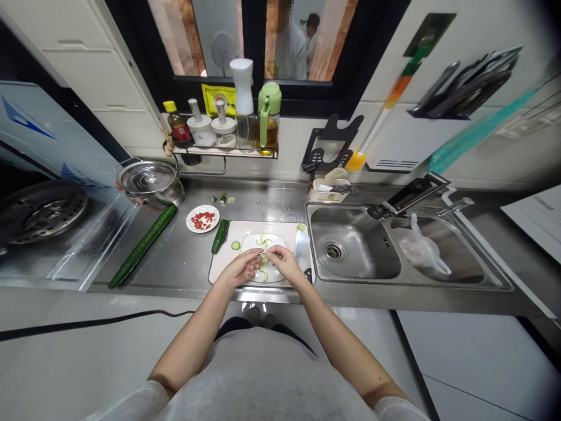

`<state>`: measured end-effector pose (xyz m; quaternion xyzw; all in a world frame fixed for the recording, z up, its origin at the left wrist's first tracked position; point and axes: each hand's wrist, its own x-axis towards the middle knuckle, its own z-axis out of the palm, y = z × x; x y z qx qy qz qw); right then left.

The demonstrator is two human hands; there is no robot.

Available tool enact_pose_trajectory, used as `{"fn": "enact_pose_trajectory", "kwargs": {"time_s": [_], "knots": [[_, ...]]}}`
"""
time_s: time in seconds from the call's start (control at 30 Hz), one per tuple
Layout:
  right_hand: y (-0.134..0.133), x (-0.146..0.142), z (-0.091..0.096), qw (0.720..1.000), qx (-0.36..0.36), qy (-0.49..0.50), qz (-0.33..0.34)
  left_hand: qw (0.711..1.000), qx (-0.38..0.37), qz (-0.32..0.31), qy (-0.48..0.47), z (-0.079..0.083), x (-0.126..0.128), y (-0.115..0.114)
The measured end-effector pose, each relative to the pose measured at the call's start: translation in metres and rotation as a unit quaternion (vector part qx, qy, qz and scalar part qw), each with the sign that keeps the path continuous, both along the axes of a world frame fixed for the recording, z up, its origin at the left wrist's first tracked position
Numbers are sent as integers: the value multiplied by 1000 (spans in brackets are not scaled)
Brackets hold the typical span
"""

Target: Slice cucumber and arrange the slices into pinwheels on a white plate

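Both my hands meet above a white plate (279,241), which rests on a pale cutting board (224,264). My left hand (242,269) is palm-up with its fingers curled, their tips near the plate's middle. My right hand (286,264) pinches with thumb and forefinger beside those tips; whatever lies between the fingers is too small to make out. Thin curved cucumber slices (264,277) lie on the plate. A round cucumber slice (235,245) sits left of the plate. On the board's right side lies a broad knife (302,248), with another cucumber slice (300,227) near its tip.
A cut cucumber (220,236) leans at the board's left edge. Farther left are a small plate (191,224) of chopped red pieces, a long whole cucumber (142,247) and a lidded steel pot (151,181). A double sink (355,245) adjoins the board on the right.
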<state>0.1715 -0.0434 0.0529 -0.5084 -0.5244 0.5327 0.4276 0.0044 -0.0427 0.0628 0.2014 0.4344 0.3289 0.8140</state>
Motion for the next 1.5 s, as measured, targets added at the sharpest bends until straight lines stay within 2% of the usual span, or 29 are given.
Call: {"fn": "enact_pose_trajectory", "kwargs": {"time_s": [0.17,0.43,0.67,0.9,1.5], "knots": [[1,4,0,1000,16,-19,-7,1000,14,19,6,-3,-1,0],[2,5,-12,998,-53,17,7,980,128,34,146,-5,2,-3],[2,5,-20,998,-65,17,1,963,197,57,172,-17,5,-3],[2,3,-16,997,-51,8,55,959,212,41,186,-20,2,0],[6,0,-23,993,-90,-51,63,930,268,42,246,-33,1,3]]}}
